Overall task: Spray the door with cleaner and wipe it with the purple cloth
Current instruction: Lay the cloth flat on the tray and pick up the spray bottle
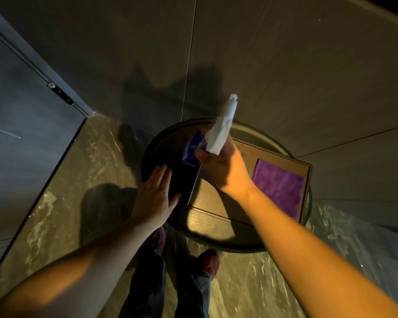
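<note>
Head view: right hand [218,166] grips the spray bottle [216,134] (blurred) above the round worktop [216,244]; left hand [154,198] spread flat at its edge; purple cloth [278,184] lies on it.

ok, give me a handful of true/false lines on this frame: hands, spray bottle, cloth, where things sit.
1. The right hand holds the spray bottle. True.
2. The purple cloth is in the left hand. False: it lies flat on the wooden tray, and the left hand is empty, fingers spread.
3. The wooden tray sits on a round dark table. True.
4. The spray bottle is standing on the tray. False: it is lifted above the table, white nozzle end pointing up and away.
5. The cloth lies on the right part of the tray. True.
6. The left hand grips the tray edge. False: it is open and flat over the table's left side.
</note>
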